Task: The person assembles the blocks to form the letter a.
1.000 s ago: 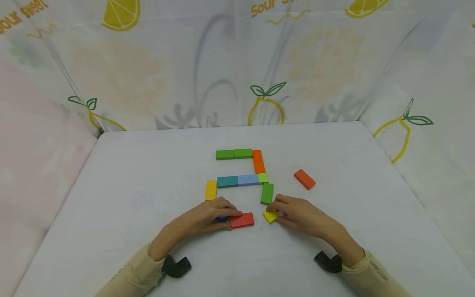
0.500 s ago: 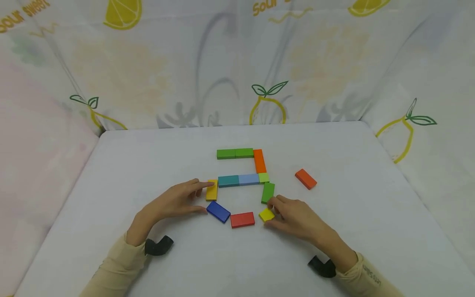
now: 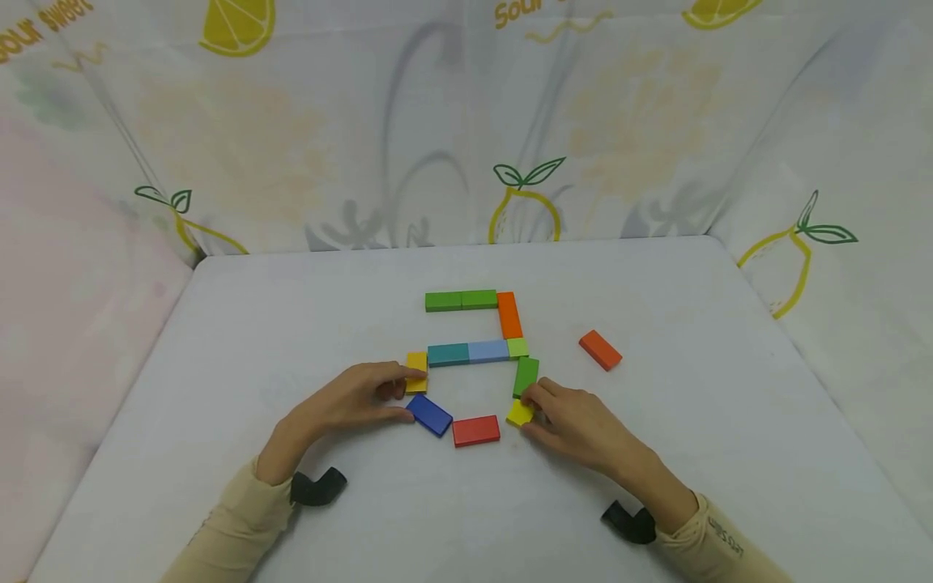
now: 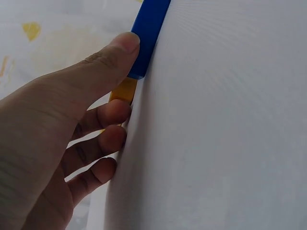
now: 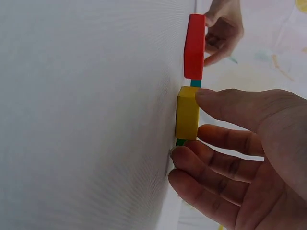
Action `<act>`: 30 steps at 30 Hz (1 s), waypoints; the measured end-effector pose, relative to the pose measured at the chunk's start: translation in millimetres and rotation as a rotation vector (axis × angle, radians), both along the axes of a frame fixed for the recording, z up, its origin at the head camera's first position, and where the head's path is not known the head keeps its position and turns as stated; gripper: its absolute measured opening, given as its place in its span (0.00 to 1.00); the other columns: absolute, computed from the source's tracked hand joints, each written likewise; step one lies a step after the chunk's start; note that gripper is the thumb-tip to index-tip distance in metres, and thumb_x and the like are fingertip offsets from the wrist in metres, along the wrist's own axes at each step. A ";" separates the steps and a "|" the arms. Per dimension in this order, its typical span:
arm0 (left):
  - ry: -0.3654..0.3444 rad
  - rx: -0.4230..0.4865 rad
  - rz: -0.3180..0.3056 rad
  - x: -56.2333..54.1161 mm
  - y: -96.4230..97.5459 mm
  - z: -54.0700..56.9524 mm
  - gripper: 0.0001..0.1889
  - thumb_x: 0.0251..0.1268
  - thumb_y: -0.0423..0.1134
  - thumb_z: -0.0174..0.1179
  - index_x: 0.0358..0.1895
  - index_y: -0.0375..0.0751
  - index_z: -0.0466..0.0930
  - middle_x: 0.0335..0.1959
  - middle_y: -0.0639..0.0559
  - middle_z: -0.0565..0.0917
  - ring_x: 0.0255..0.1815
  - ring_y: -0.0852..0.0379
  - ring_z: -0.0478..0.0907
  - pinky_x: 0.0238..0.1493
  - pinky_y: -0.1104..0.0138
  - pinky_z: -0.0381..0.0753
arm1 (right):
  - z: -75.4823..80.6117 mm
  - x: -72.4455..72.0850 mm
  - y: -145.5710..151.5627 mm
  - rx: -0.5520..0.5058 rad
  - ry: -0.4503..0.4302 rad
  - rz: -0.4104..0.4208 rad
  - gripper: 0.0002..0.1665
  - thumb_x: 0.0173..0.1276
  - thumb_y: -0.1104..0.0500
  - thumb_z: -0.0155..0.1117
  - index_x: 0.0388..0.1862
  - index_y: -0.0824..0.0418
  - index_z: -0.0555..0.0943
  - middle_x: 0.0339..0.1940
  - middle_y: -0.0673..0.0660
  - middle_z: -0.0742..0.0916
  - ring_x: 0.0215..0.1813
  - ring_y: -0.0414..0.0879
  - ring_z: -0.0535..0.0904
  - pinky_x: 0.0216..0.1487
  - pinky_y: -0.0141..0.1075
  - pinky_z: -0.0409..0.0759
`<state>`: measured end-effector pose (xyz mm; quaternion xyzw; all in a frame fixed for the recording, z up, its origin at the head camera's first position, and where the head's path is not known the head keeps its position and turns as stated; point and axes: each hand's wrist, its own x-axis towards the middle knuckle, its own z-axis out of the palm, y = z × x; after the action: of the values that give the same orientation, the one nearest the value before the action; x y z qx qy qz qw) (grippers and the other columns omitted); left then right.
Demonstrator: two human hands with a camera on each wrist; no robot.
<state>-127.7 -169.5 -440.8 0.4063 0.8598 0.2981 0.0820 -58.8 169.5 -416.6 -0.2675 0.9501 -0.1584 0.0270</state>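
My left hand (image 3: pixel 350 398) spans two blocks at the left of the layout. Its index fingertip lies over the orange-yellow block (image 3: pixel 416 361), and the thumb tip touches the near end of the slanted blue block (image 4: pixel 149 40). My right hand (image 3: pixel 586 425) pinches the small yellow block (image 5: pixel 187 114) between thumb and fingers, right at the near end of a green block (image 3: pixel 526 375). Between the hands lies a red block (image 3: pixel 476 431), its left end close to the blue one and a small gap separating it from the yellow one.
Behind are a teal block (image 3: pixel 448 355), a light blue block (image 3: pixel 487 351) and a lime block (image 3: pixel 517 347) in a row. Farther back, two green blocks (image 3: pixel 461 300) meet an orange block (image 3: pixel 509 315). A loose red-orange block (image 3: pixel 601 350) lies to the right on the white table (image 3: pixel 291 316).
My left hand has left the red and blue blocks and moved left to the orange-yellow block, uncovering the blue one. The right hand has shifted the small yellow block left and toward the green block.
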 end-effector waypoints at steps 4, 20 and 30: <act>0.003 0.005 -0.008 -0.1 2.9 0.6 0.27 0.52 0.47 0.70 0.57 0.46 0.77 0.31 0.61 0.77 0.34 0.65 0.72 0.37 0.73 0.76 | 0.6 -0.5 -0.2 0.007 0.017 0.006 0.19 0.57 0.53 0.71 0.45 0.56 0.78 0.37 0.48 0.82 0.30 0.34 0.74 0.33 0.24 0.76; 0.113 -0.280 -0.136 60.6 50.5 37.4 0.34 0.54 0.65 0.60 0.66 0.66 0.67 0.47 0.58 0.71 0.45 0.63 0.65 0.44 0.70 0.71 | -3.1 -2.0 0.3 0.008 0.047 0.025 0.19 0.57 0.51 0.71 0.45 0.55 0.77 0.34 0.46 0.83 0.30 0.33 0.74 0.32 0.24 0.75; 0.061 -0.476 -0.119 89.6 67.2 39.0 0.39 0.57 0.72 0.50 0.72 0.63 0.58 0.67 0.50 0.62 0.68 0.49 0.57 0.69 0.47 0.58 | -3.0 -2.2 0.0 0.002 0.057 0.023 0.19 0.57 0.53 0.71 0.45 0.56 0.77 0.31 0.45 0.82 0.29 0.33 0.73 0.30 0.25 0.74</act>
<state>-38.2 -102.3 -401.8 0.4343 0.8825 0.0694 0.1669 -60.9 169.5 -419.6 -0.2827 0.9475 -0.1493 0.0022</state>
